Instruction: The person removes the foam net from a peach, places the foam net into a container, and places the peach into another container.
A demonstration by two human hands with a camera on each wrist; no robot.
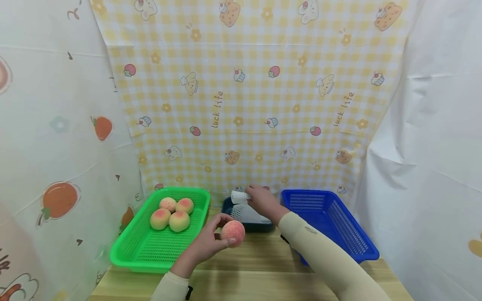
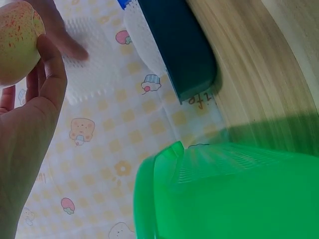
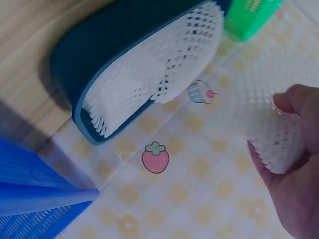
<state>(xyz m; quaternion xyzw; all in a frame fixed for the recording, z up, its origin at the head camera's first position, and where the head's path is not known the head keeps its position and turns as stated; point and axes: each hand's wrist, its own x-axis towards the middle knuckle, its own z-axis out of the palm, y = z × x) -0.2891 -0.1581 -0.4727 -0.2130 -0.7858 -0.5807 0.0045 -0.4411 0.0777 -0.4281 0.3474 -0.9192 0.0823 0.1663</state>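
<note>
My left hand [image 1: 207, 243] grips a pink and yellow peach [image 1: 233, 233] over the front of the wooden table; the left wrist view shows the fingertips on the side of the peach [image 2: 19, 45]. With thumb and fingers my right hand [image 1: 262, 201] pinches a white foam fruit net [image 1: 239, 197], raised above a dark teal tray [image 1: 260, 227]. In the right wrist view the foam net [image 3: 279, 144] hangs from the right hand [image 3: 304, 164]. More white foam nets [image 3: 144, 69] lie inside the tray.
A green basket [image 1: 150, 264] with several peaches [image 1: 179, 221] stands at the left. To the right is a blue basket [image 1: 320, 217], partly behind the right forearm. A yellow checkered cloth [image 1: 256, 104] hangs behind the wooden table [image 1: 256, 267].
</note>
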